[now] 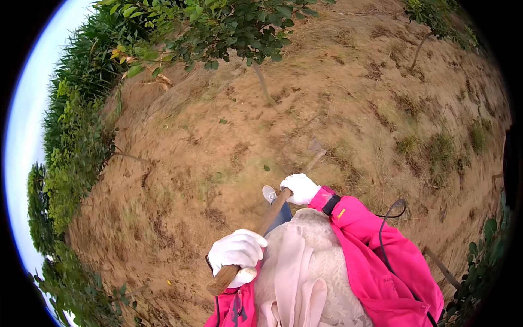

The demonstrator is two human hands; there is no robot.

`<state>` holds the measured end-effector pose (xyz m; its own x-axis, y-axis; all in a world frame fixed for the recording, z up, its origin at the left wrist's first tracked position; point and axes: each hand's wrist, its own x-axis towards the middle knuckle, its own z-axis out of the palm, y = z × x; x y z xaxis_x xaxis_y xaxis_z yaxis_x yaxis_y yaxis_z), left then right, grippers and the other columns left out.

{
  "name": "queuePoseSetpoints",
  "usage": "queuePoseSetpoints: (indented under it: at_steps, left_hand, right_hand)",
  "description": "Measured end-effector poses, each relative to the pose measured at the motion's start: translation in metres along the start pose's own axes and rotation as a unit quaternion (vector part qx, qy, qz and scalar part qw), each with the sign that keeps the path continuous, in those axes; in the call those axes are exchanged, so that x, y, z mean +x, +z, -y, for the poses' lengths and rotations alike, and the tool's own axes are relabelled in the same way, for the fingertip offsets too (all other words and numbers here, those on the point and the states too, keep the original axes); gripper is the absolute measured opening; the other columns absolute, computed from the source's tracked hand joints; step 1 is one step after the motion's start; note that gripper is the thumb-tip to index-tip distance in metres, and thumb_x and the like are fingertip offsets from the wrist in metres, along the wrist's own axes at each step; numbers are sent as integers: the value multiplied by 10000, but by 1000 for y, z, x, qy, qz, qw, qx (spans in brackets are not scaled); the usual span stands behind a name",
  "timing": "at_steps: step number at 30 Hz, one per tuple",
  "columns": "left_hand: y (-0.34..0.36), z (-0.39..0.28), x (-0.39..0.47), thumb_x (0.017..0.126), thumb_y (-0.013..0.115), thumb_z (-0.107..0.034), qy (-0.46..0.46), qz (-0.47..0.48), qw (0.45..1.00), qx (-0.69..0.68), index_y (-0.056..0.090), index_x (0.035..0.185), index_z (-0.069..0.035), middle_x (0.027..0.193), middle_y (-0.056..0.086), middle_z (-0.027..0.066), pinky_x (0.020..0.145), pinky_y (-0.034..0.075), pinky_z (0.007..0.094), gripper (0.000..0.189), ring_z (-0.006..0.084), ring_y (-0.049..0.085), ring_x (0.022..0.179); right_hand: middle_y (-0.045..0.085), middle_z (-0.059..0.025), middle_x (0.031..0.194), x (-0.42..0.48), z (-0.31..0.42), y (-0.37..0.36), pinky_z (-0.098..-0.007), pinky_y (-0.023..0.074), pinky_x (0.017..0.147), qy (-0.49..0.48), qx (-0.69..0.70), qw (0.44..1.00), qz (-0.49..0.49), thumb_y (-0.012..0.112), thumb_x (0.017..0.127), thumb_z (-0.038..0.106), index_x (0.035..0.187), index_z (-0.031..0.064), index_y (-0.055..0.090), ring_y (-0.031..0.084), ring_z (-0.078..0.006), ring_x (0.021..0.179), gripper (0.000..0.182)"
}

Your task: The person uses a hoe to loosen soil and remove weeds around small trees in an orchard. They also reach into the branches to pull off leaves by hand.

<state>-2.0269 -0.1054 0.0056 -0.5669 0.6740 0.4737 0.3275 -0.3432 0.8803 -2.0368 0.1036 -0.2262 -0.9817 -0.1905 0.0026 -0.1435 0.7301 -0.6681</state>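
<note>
A long-handled hoe with a wooden handle [273, 212] runs slantwise across the front of my body. My left hand [237, 255], in a white knit glove, grips it close to its butt end at the lower middle. Farther along the shaft, my right hand [300, 189], gloved the same way, is closed around it. Beyond that hand the shaft reaches a blurred metal head [314, 145] low over the soil; whether it touches the ground I cannot tell.
A small leafy tree with a thin trunk [263, 85] stands ahead, another [420, 51] at the upper right. Dense green plants [81, 86] line the left. Dry brown soil [175, 196] has grass tufts [441, 151] at right. A black cable [382, 237] hangs over my right sleeve.
</note>
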Motion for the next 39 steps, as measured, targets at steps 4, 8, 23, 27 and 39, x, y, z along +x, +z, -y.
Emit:
queuePoseSetpoints:
  at_steps: [4,8,23,27,39]
  left_hand:
    - [-21,85,11,729,657,-156,-68,21,982,177,562,636,-40,645,594,52,832,470,423,176,235,620,720]
    - [-77,124,11,797,605,-176,-100,-66,985,126,556,633,-30,646,579,53,865,455,426,225,205,604,722]
    - [-294,161,77,772,597,-37,-132,-89,987,-18,567,675,14,713,613,92,781,464,353,114,227,607,802]
    - [-319,161,107,749,644,-70,-8,-133,989,-59,522,602,-18,635,592,83,761,498,391,198,207,586,635]
    - [-367,163,200,877,593,-300,14,-113,977,-182,455,576,-107,482,466,-2,560,467,354,383,167,492,444]
  right_hand:
    - [594,-66,883,49,0,19,-394,433,802,-43,54,996,-65,715,592,243,898,136,591,566,-278,908,347]
    - [603,-80,848,102,6,38,-409,430,779,-47,40,998,19,732,619,280,895,119,596,568,-296,889,348]
    - [592,-128,764,292,30,72,-412,455,680,11,149,989,-10,736,648,318,809,96,575,573,-347,769,318]
    - [576,-135,695,313,20,69,-395,449,617,2,147,989,3,728,680,334,765,82,566,575,-342,694,312]
    - [602,-145,661,409,9,-8,-417,455,598,-108,70,984,127,680,678,369,756,75,604,591,-344,660,313]
